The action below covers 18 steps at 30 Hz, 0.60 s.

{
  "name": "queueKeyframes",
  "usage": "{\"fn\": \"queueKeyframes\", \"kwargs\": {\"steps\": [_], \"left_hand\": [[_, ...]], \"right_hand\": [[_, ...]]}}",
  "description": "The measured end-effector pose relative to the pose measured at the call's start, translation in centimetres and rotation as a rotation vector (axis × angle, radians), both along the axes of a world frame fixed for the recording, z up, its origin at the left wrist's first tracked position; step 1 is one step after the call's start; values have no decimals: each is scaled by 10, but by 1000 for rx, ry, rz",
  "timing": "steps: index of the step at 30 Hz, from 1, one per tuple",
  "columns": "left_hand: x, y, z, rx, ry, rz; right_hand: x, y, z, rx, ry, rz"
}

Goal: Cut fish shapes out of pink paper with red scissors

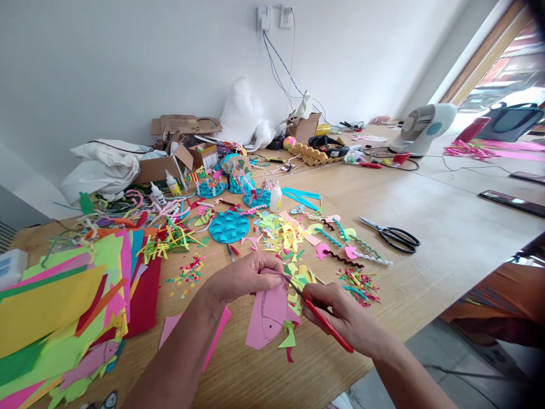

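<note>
My left hand (244, 275) pinches the top edge of a pink paper sheet (268, 315) with a fish outline drawn on it, just above the table's near edge. My right hand (340, 315) is closed round red-handled scissors (321, 318), and their blades reach up into the pink paper by my left fingers. Small yellow and green paper scraps (293, 284) lie round the cut. Another pink strip (170, 329) lies under my left forearm.
A stack of coloured paper sheets (63, 301) fills the near left. A blue paper disc (229, 226), glue bottles (276, 197) and curled paper strips lie beyond my hands. Black scissors (394, 236) rest to the right. Cardboard boxes (170, 162) and a fan (421, 128) stand farther back.
</note>
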<state>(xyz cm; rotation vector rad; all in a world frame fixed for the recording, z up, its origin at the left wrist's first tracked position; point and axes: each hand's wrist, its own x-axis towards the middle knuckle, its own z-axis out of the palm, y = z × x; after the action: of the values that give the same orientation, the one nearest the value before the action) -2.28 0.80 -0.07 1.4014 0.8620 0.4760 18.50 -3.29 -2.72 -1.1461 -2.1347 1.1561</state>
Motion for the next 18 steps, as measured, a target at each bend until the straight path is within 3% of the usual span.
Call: {"fn": "queueKeyframes", "kwargs": {"steps": [15, 18], "left_hand": [[-3, 2, 4, 44, 42, -101], [-4, 2, 2, -6, 11, -58]], "right_hand": [[5, 3, 5, 70, -107, 57], [6, 4, 5, 58, -85, 47]]}}
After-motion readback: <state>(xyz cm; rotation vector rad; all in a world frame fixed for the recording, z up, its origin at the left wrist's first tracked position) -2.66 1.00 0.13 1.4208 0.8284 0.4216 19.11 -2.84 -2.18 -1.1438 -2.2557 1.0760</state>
